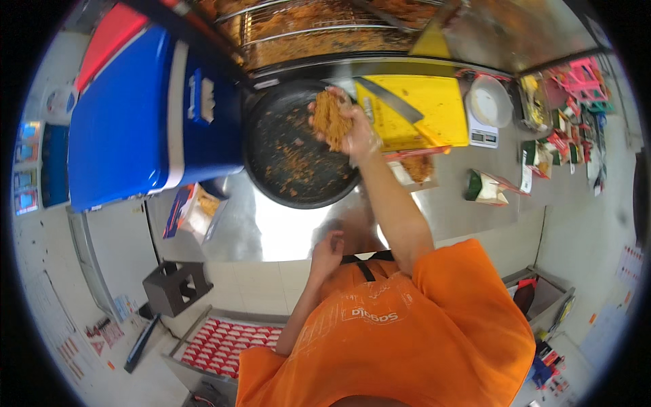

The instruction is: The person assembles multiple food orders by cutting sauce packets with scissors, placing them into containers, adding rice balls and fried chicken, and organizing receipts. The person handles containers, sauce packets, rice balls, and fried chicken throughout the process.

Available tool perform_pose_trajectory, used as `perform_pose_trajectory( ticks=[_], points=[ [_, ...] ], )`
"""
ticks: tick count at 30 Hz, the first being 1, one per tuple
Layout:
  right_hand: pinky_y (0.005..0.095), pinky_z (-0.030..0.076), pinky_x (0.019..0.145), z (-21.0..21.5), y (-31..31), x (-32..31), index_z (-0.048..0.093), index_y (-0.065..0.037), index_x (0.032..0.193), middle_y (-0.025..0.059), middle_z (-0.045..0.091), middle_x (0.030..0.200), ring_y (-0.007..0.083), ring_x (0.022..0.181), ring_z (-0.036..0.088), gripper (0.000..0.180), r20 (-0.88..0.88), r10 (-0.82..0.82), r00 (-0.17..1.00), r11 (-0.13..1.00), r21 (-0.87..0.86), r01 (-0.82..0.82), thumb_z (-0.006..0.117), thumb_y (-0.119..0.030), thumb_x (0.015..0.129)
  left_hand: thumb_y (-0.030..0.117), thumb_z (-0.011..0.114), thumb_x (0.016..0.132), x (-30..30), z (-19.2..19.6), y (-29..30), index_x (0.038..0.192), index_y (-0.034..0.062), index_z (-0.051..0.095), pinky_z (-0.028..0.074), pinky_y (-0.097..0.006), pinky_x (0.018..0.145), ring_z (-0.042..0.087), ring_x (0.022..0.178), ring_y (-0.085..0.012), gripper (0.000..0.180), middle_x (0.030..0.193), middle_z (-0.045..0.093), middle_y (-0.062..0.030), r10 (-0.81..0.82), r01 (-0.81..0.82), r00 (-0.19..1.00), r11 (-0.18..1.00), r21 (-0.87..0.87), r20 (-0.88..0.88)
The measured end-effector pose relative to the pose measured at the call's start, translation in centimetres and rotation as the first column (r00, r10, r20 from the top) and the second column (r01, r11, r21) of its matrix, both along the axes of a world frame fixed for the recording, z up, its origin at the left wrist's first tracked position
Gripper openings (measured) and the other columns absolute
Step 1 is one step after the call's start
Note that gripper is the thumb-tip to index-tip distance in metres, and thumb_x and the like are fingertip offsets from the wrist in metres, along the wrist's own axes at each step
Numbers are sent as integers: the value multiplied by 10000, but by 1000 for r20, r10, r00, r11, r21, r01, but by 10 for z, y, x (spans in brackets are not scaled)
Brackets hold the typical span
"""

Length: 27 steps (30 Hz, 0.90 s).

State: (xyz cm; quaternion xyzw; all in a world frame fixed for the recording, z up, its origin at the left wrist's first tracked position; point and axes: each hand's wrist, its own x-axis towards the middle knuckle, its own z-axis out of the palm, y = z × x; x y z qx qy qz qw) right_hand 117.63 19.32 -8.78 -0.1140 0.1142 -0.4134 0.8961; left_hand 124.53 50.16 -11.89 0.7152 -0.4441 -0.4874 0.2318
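My right hand [358, 136], in what looks like a clear plastic glove, is closed around a flat piece of breaded fried chicken [330, 121]. It holds the piece above a round black pan [271, 146] scattered with brown crumbs. By the front edge of the steel counter, close to my body, my left hand [327, 252] is held low with loosely bent fingers and nothing visible in it. Right of the pan is a yellow cutting board [441, 102], with a knife [393, 100] lying across it. Below the board, another fried piece [417, 167] rests in an opened paper package.
A big blue box [122, 129] stands left of the pan. Behind is a rack [319, 30] of fried food. To the right are a white scale [483, 136] under a round bowl [489, 102] and a small carton [487, 188]. An open food carton [196, 211] sits front left.
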Motion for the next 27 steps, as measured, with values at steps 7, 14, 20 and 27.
perform_pose_trajectory(
  ticks=[7,14,20,27],
  points=[
    [401,572,574,47,157,-179,438,-126,1383,232,580,1180,394,928,655,613,207,-118,971,976,203,75,617,-323,831,168,560,928,-151,22,-30,1205,22,575,514,-472,855,640,1021,-391,313,1099,647,-237,-469,470,883,881,-50,29],
    [418,573,763,-6,173,-452,537,-84,1221,97,639,1037,254,964,649,368,-557,-385,736,843,114,526,601,-223,886,243,693,817,-362,-5,-125,1376,11,479,396,-467,1047,504,1226,-338,643,1335,524,-180,-537,714,701,530,-458,470],
    [366,514,507,-47,52,-517,550,-118,1159,69,614,990,225,725,636,319,-855,-81,512,811,242,533,625,-240,875,181,628,844,-398,-34,-174,1270,82,589,392,-431,1013,526,1180,-235,439,1210,604,-71,-563,806,526,570,-162,638],
    [405,554,690,-84,60,-504,466,-162,1347,89,618,1120,238,887,644,473,-787,-382,485,896,-187,402,603,-293,914,130,539,892,-390,-48,-169,1237,125,630,237,-498,1188,402,1371,-328,356,1390,501,-204,-481,742,600,634,-219,639]
  ],
)
